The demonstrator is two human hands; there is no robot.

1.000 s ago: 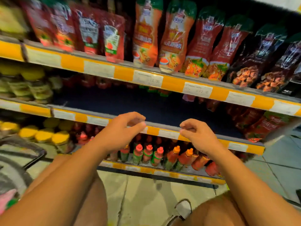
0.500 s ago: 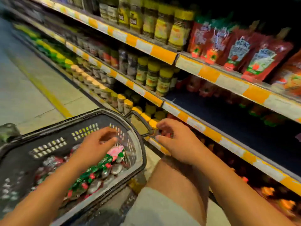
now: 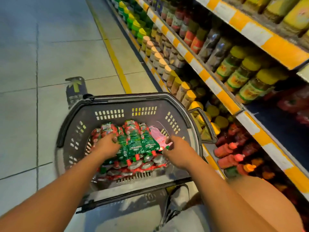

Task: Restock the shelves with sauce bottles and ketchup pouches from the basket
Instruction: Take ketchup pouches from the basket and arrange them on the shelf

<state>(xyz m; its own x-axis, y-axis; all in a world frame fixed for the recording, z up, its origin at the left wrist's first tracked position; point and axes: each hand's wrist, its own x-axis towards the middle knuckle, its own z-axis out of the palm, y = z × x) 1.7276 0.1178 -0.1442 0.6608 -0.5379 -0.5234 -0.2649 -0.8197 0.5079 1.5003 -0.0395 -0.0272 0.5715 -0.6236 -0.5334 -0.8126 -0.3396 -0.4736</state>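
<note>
A dark plastic basket (image 3: 127, 97) stands on the floor in front of me, holding several red-and-green ketchup pouches (image 3: 135, 141) and a pink pouch (image 3: 158, 136). My left hand (image 3: 107, 145) is inside the basket, its fingers curled over the left edge of the top pouches. On the right side of the pile, my right hand (image 3: 178, 152) reaches in with its fingers extended and touches the pouches' edge. Red sauce bottles (image 3: 225, 149) lie on the bottom shelf to the right of the basket.
Shelving with orange-and-white edge strips runs along the right, stocked with yellow-lidded jars (image 3: 247, 76). A dark blue shelf board (image 3: 275, 124) shows bare at the right. The basket's handle (image 3: 207, 124) is folded toward the shelves. Tiled floor with a yellow line (image 3: 115, 61) stretches left.
My view swung from the shelves down to the basket. Both hands moved from the shelf edge into the basket and now rest on the pouch pile.
</note>
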